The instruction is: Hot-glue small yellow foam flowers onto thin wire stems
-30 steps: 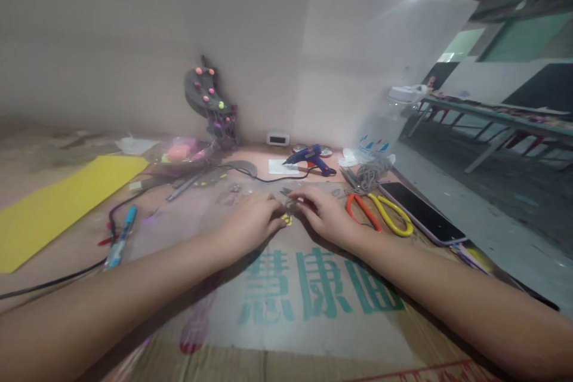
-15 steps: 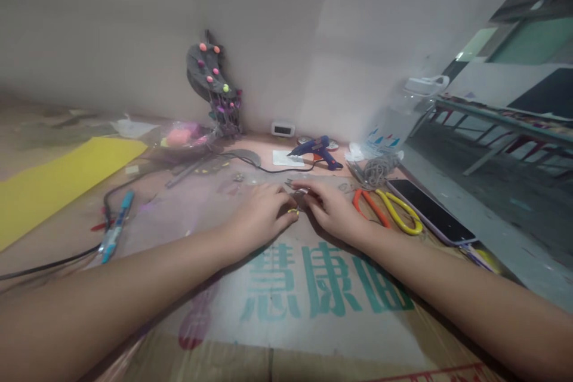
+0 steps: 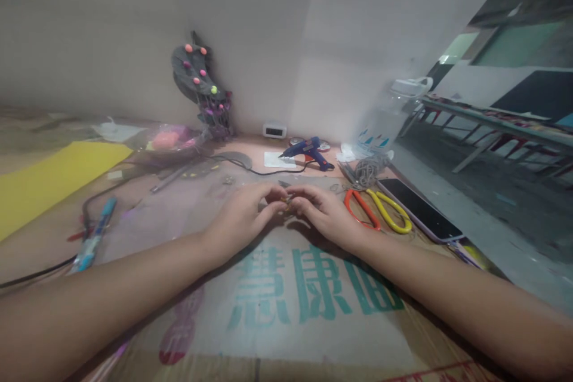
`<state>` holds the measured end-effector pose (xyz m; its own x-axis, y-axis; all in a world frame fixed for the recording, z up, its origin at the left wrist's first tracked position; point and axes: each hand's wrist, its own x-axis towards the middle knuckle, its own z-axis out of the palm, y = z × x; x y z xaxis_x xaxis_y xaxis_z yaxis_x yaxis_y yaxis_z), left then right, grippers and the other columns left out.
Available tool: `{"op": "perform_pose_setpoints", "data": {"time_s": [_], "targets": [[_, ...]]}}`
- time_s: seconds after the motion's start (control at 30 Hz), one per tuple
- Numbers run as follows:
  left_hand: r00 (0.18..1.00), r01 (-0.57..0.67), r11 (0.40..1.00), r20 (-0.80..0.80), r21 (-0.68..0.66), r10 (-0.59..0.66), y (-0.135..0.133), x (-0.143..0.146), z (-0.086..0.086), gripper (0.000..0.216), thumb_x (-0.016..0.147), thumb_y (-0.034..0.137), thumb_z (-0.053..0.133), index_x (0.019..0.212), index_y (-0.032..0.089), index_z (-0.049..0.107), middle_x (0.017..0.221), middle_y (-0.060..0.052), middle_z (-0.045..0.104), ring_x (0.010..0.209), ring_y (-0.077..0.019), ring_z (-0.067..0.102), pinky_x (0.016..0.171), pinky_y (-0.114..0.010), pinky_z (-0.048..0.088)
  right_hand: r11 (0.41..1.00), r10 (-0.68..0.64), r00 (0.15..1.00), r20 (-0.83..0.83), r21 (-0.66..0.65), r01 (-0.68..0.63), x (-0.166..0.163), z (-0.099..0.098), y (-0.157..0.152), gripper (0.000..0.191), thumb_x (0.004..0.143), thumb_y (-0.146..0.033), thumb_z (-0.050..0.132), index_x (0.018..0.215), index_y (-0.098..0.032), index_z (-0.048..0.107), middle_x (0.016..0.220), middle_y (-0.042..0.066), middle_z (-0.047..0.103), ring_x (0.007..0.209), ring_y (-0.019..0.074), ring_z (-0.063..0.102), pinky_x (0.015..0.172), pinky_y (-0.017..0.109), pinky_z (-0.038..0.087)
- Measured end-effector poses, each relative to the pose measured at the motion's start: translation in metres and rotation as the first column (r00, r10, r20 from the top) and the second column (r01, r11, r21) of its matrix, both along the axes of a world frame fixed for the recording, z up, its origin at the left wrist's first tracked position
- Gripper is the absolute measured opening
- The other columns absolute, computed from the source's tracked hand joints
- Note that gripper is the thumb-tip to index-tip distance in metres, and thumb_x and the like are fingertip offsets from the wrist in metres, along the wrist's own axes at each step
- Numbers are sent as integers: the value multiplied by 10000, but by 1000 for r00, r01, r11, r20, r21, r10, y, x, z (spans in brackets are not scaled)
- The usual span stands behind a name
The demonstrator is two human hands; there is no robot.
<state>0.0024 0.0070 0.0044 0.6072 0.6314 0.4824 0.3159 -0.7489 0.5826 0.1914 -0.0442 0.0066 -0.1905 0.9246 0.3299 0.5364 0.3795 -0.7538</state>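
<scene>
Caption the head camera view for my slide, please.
Bare left hand and bare right hand meet at a tiny, partly hidden yellowish piece, in front of a blue plastic glue gun.

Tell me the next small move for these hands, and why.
I'd probably turn the left hand slightly outward: it and the right hand meet at a small yellowish piece and hide most of it, so the grip is hard to judge.
</scene>
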Motion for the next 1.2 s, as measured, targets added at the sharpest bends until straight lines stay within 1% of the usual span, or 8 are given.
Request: {"op": "perform_pose_setpoints", "data": {"time_s": [0.1,0.2,0.3,0.47,0.73,0.83,1.0,1.2], "targets": [[999,-16,1000,44,-11,17,-1,0,2,158,910,232,497,973,205,639,962,-15,700,904,-169,622,840,-299,464,998,11,999,-50,-57,-14,1,-2,3,226,908,-332,513,990,-177,655,838,32,713,769,170,671,707,283,518],[999,-9,999,53,-31,11,-1,0,3,148,908,228,506,956,201,644,947,-10,700,892,-161,624,837,-286,471,999,9,1000,18,-31,-9,0,-3,5,138,852,-288,588,872,-181,672,816,16,697,758,162,638,702,272,488],[998,10,998,66,-65,-6,-1,0,4,156,911,257,512,974,196,641,941,-11,698,879,-156,627,828,-276,476,997,1,1000,-15,-74,-2,-2,-2,6,129,845,-273,579,813,-177,660,748,9,674,707,150,610,665,266,468],[995,5,988,95,-156,10,-1,-1,5,217,932,309,473,1039,189,619,1007,-23,692,931,-160,624,826,-272,470,990,-13,991,-136,-142,-6,-3,-3,5,157,852,-310,575,797,-172,628,727,11,663,681,145,603,646,267,470],[998,-40,976,44,-213,50,-1,3,9,194,884,298,517,791,168,627,796,-3,668,775,-151,599,732,-264,441,995,-14,982,-190,-101,-5,0,-8,6,168,862,-337,572,857,-181,634,709,-8,634,640,126,585,604,249,467],[996,-48,964,60,-262,66,0,3,9,206,887,304,496,786,167,613,799,-7,665,774,-155,597,715,-267,439,997,-53,980,-189,-60,43,0,-7,6,162,876,-328,553,900,-185,626,704,-15,624,634,120,581,602,243,465],[997,-16,962,71,-273,37,2,2,7,202,886,291,477,778,172,599,782,0,660,753,-151,597,690,-259,439,987,-144,987,-64,66,148,-2,0,3,119,888,-228,526,875,-174,631,744,-2,648,690,124,607,637,232,464],[999,30,969,23,-246,-25,1,2,5,194,891,288,480,810,179,618,811,-2,681,766,-154,613,704,-264,447,966,-172,985,27,202,163,-3,6,-1,108,886,-179,533,852,-171,636,767,-1,663,738,125,615,674,220,458]]}}
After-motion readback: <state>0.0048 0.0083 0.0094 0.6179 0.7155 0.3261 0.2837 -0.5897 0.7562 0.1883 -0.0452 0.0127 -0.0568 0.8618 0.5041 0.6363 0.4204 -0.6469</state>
